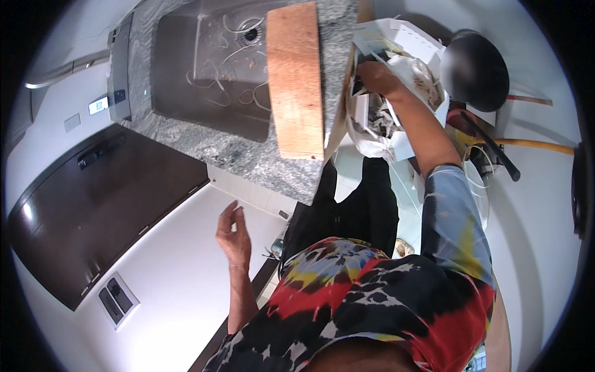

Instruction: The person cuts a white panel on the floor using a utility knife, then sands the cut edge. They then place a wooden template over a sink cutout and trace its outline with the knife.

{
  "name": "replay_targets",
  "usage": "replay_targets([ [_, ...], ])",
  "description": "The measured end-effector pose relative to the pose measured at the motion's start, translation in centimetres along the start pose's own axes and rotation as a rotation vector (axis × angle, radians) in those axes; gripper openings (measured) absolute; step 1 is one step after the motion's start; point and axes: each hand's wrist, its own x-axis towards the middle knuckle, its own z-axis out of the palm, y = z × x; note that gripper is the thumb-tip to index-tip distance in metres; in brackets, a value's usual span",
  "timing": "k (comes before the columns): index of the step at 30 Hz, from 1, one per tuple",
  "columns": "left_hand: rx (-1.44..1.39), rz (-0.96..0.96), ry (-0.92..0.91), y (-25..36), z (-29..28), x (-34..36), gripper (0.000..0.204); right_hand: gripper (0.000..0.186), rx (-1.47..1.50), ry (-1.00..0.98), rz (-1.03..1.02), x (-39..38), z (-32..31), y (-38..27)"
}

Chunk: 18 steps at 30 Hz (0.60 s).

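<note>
A: Our left hand [233, 239], eight o'clock, is half-curled, seemingly empty; our right hand [379, 79] reaches into the white box [409, 38] at one (can't tell its grip).

B: If we tug hard, the box might tip and spill scraps [424, 77].

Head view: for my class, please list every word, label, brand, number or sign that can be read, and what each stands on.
Small white panel beyond the sink: bluish marks, too small to read.
Wooden board: no writing visible.
White container: no readable writing.
Elsewhere: nothing legible.
</note>
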Motion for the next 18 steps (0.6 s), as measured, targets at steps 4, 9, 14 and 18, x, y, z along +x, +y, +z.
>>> replay_targets([
  [4, 0.082, 0.129, -0.111, -4.7, 1.8, 0.4, 0.026, 0.012, -0.011, 0.079, -0.083, 0.2, 2.3, 2.3],
  [9, 0.019, 0.088, -0.23, -9.9, 1.8, 1.0, 0.022, 0.021, 0.539, 0.471, 0.055, -4.2, -1.3, -0.1],
  [14, -0.097, 0.229, -0.243, -15.5, 2.4, 4.1, 0.022, 0.034, 0.857, 0.975, 0.552, -13.8, -9.0, -7.4],
  [18, -0.145, 0.184, -0.328, -20.1, 2.7, 7.5, 0.026, 0.021, 1.094, 1.528, 0.282, -25.4, -13.4, -13.0],
])
